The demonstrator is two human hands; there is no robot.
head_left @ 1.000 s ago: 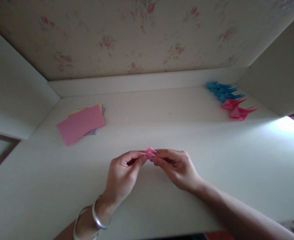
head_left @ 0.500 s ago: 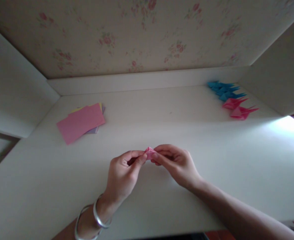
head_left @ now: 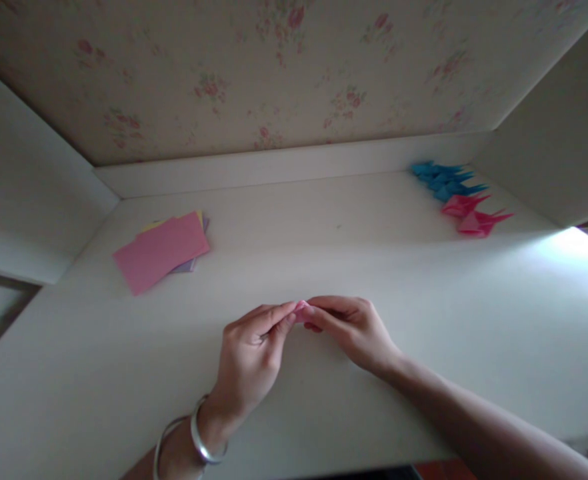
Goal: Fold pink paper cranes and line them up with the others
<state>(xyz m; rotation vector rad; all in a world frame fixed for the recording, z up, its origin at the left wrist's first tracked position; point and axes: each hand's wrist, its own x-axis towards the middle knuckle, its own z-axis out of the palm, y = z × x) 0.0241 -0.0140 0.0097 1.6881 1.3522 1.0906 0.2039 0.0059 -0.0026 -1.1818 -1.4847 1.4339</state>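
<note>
A small folded piece of pink paper (head_left: 301,313) is pinched between both hands, and most of it is hidden behind the fingers. My left hand (head_left: 254,350), with silver bangles on its wrist, grips the left side of the paper between thumb and forefinger. On the opposite side, my right hand (head_left: 354,330) holds it the same way, other fingers curled beneath. The fingertips of both hands almost meet above the white tabletop (head_left: 304,413).
Pink sheets (head_left: 164,252) lie over yellow and purple ones at the left. Several blue folded paper figures (head_left: 444,179) and two pink folded figures (head_left: 477,223) line the far right. A floral wall (head_left: 234,67) rises behind, with side panels left and right.
The pink paper has been pressed flatter and less of it shows. My left fingers have slid inward over its top edge; my right thumb has come across its front.
</note>
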